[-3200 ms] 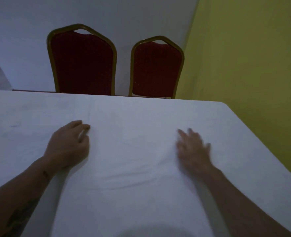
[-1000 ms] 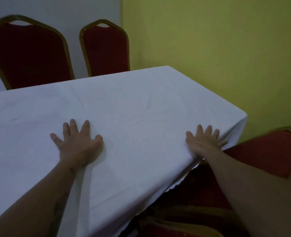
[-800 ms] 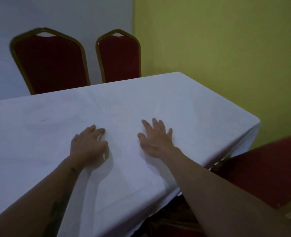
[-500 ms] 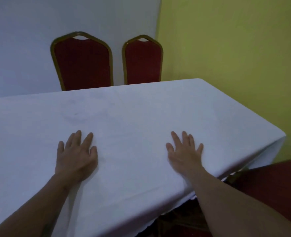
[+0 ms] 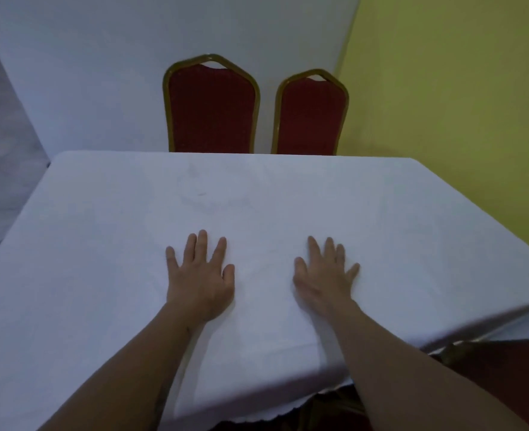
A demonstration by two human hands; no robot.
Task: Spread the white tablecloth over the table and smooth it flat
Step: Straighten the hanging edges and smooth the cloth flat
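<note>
The white tablecloth (image 5: 257, 197) covers the whole table top and hangs over the near edge with a scalloped hem. It lies mostly flat, with faint creases near the middle. My left hand (image 5: 199, 276) rests palm down on the cloth, fingers spread. My right hand (image 5: 323, 275) lies palm down beside it, a hand's width to the right, fingers also spread. Neither hand grips any fabric.
Two red chairs with gold frames stand behind the table's far edge, one (image 5: 211, 107) left of the other (image 5: 311, 115). Another red chair seat (image 5: 499, 374) sits at the near right corner. A yellow wall (image 5: 459, 88) runs along the right side.
My view has swung left, so the table's left end now shows. Both hands stay flat on the cloth and sit closer together than half a second ago.
</note>
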